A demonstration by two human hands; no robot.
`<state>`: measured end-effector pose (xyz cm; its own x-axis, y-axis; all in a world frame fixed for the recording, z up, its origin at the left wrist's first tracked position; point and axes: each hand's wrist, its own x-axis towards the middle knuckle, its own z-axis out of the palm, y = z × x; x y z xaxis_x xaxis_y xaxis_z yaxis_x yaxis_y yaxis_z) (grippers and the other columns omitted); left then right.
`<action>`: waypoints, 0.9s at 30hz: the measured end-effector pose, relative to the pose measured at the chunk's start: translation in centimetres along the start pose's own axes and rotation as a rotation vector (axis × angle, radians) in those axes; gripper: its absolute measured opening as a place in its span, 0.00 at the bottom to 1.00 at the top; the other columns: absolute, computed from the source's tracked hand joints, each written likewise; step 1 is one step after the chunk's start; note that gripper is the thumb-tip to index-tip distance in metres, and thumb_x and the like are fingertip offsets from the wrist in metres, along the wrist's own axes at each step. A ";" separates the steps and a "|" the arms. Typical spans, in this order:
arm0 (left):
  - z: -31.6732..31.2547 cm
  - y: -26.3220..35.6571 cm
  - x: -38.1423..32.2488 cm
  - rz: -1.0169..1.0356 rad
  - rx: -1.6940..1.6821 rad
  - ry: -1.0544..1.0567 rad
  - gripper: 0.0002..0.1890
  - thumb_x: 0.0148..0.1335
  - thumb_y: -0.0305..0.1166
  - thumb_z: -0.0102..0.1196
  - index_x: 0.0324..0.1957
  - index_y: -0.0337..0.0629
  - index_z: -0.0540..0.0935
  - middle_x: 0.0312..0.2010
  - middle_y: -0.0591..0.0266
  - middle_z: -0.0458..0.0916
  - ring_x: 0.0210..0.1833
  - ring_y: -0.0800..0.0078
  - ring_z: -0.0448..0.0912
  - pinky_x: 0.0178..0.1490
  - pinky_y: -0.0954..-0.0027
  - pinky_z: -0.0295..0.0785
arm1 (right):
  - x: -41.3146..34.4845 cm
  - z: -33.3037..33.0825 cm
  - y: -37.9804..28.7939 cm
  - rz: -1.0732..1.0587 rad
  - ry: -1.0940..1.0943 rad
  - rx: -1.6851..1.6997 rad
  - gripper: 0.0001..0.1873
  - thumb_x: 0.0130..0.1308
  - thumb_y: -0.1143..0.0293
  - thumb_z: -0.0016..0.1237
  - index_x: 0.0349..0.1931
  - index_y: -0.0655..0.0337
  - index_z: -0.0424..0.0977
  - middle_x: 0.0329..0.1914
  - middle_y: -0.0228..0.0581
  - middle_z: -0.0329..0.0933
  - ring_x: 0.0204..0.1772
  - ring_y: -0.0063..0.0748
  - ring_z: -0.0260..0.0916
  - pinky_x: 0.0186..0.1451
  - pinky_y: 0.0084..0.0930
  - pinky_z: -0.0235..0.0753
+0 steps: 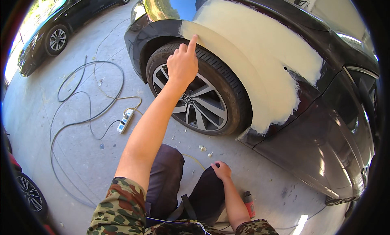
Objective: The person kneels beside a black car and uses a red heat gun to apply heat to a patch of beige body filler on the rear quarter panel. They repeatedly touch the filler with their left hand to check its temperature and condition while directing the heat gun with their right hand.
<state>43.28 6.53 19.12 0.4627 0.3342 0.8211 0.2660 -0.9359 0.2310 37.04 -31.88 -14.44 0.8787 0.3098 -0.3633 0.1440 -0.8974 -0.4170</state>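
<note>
My left hand [182, 64] reaches out with its index finger extended and the other fingers curled. Its fingertip is at the wheel-arch edge of a dark car's front fender [164, 27]; whether it touches is hard to tell. A broad coat of cream-coloured body filler [243, 37] covers most of that fender, with ragged edges. Below the arch stands the front wheel [204, 104], an alloy rim with a Volkswagen badge, partly hidden by my arm. My right hand [222, 170] rests on my bent knee [210, 186] and appears to hold nothing.
A white power strip [125, 121] with plugged-in cords lies on the concrete floor, near a looped black hose or cable [122, 79]. A red-and-black bottle [249, 204] stands beside my right forearm. Another dark car [73, 15] is parked at upper left. Crumbs of debris [202, 148] lie near the wheel.
</note>
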 end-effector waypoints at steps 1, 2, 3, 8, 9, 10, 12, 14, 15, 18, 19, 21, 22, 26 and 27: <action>0.1 0.3 -0.3 0.028 0.017 0.000 0.34 0.64 0.30 0.58 0.73 0.52 0.67 0.36 0.59 0.78 0.40 0.59 0.82 0.37 0.56 0.77 | -0.1 -0.1 0.1 -0.002 -0.003 0.001 0.26 0.64 0.40 0.55 0.54 0.47 0.83 0.56 0.42 0.83 0.61 0.48 0.79 0.64 0.43 0.77; 0.4 1.0 -0.8 0.107 0.050 -0.018 0.34 0.63 0.30 0.58 0.73 0.54 0.68 0.35 0.60 0.77 0.38 0.61 0.81 0.35 0.57 0.76 | -0.1 -0.1 0.1 -0.003 -0.002 0.001 0.26 0.64 0.40 0.55 0.53 0.47 0.83 0.56 0.42 0.84 0.61 0.48 0.79 0.64 0.43 0.77; 0.7 2.0 -1.6 0.180 0.086 -0.042 0.34 0.62 0.29 0.58 0.72 0.56 0.69 0.34 0.61 0.76 0.37 0.62 0.81 0.34 0.59 0.75 | -0.1 -0.2 0.1 0.003 0.002 -0.006 0.26 0.64 0.40 0.55 0.53 0.47 0.83 0.56 0.42 0.84 0.61 0.48 0.79 0.64 0.43 0.77; 0.0 6.8 -11.2 0.959 -0.107 -0.253 0.32 0.61 0.32 0.56 0.69 0.62 0.70 0.33 0.66 0.73 0.33 0.70 0.78 0.32 0.67 0.69 | -0.1 -0.4 -0.1 0.000 -0.010 0.010 0.26 0.64 0.41 0.56 0.53 0.47 0.83 0.56 0.41 0.84 0.60 0.48 0.79 0.63 0.44 0.77; -0.3 7.4 -13.2 1.057 -0.175 -0.357 0.30 0.61 0.34 0.57 0.68 0.61 0.71 0.33 0.66 0.73 0.34 0.70 0.78 0.33 0.67 0.69 | 0.0 -0.3 -0.1 0.009 -0.010 0.010 0.26 0.64 0.40 0.56 0.53 0.47 0.83 0.56 0.41 0.84 0.60 0.48 0.80 0.63 0.44 0.77; -0.5 7.8 -14.8 1.075 -0.217 -0.322 0.30 0.60 0.34 0.57 0.67 0.61 0.71 0.33 0.67 0.73 0.34 0.71 0.78 0.33 0.68 0.69 | 0.1 -0.2 -0.1 0.002 -0.015 0.012 0.26 0.64 0.40 0.56 0.53 0.47 0.83 0.56 0.41 0.84 0.60 0.48 0.80 0.63 0.44 0.77; -0.5 8.2 -16.8 1.099 -0.286 -0.342 0.19 0.59 0.36 0.58 0.54 0.55 0.77 0.31 0.70 0.72 0.35 0.72 0.78 0.33 0.68 0.70 | 0.2 0.0 -0.1 0.008 -0.019 0.009 0.26 0.63 0.40 0.56 0.53 0.47 0.83 0.56 0.41 0.84 0.61 0.48 0.79 0.63 0.44 0.78; 0.0 8.3 -17.5 1.026 -0.310 -0.384 0.11 0.58 0.36 0.58 0.44 0.52 0.78 0.30 0.70 0.71 0.35 0.72 0.77 0.34 0.67 0.71 | 0.3 0.1 0.0 -0.007 -0.023 0.015 0.27 0.63 0.40 0.56 0.53 0.47 0.83 0.56 0.41 0.84 0.61 0.47 0.79 0.64 0.43 0.77; 0.3 8.3 -17.7 0.991 -0.318 -0.417 0.08 0.58 0.36 0.59 0.39 0.51 0.78 0.30 0.70 0.71 0.35 0.72 0.77 0.34 0.67 0.72 | 0.4 0.2 0.0 -0.003 -0.020 0.009 0.27 0.63 0.40 0.55 0.53 0.47 0.83 0.57 0.41 0.84 0.61 0.47 0.79 0.64 0.43 0.77; 1.2 7.4 -17.8 0.897 -0.348 -0.454 0.07 0.56 0.36 0.61 0.32 0.49 0.76 0.31 0.69 0.75 0.36 0.72 0.78 0.35 0.66 0.73 | 0.4 0.3 0.0 0.010 -0.021 -0.011 0.27 0.63 0.39 0.55 0.54 0.47 0.83 0.57 0.40 0.84 0.62 0.46 0.78 0.65 0.44 0.76; 1.4 7.1 -17.8 0.872 -0.352 -0.502 0.07 0.56 0.36 0.61 0.32 0.49 0.77 0.32 0.69 0.76 0.37 0.72 0.79 0.35 0.66 0.73 | 0.4 0.4 -0.1 -0.002 -0.022 -0.004 0.27 0.63 0.39 0.55 0.54 0.47 0.83 0.57 0.40 0.84 0.62 0.46 0.78 0.65 0.44 0.76; 1.9 6.5 -18.0 0.813 -0.378 -0.497 0.08 0.56 0.37 0.61 0.32 0.48 0.77 0.31 0.68 0.78 0.36 0.71 0.80 0.37 0.65 0.74 | 0.3 0.4 -0.1 0.004 -0.031 -0.008 0.27 0.63 0.39 0.55 0.54 0.46 0.83 0.58 0.39 0.83 0.63 0.46 0.78 0.65 0.44 0.76; 2.0 6.3 -18.1 0.789 -0.374 -0.534 0.08 0.57 0.38 0.61 0.32 0.48 0.77 0.30 0.68 0.79 0.35 0.71 0.81 0.38 0.65 0.74 | 0.4 0.4 -0.2 -0.002 -0.036 -0.005 0.27 0.63 0.39 0.55 0.54 0.46 0.83 0.58 0.39 0.83 0.63 0.46 0.78 0.65 0.44 0.76; 1.9 6.6 -18.4 0.722 -0.396 -0.628 0.13 0.66 0.42 0.59 0.29 0.47 0.77 0.17 0.65 0.77 0.23 0.62 0.80 0.31 0.61 0.74 | 0.8 0.5 -0.4 0.005 -0.049 -0.032 0.27 0.63 0.39 0.54 0.54 0.46 0.83 0.58 0.39 0.83 0.63 0.45 0.78 0.64 0.44 0.76; 1.8 7.0 -18.5 0.668 -0.435 -0.658 0.16 0.68 0.44 0.58 0.27 0.47 0.77 0.14 0.63 0.75 0.19 0.59 0.78 0.29 0.60 0.74 | 1.0 0.6 -0.5 0.009 -0.048 -0.048 0.27 0.63 0.39 0.54 0.54 0.46 0.83 0.58 0.39 0.83 0.63 0.45 0.78 0.64 0.44 0.76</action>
<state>38.06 -5.97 4.60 0.8096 -0.3959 0.4333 -0.4831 -0.8687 0.1089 37.52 -30.91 -15.09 0.8572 0.3153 -0.4072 0.1588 -0.9140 -0.3733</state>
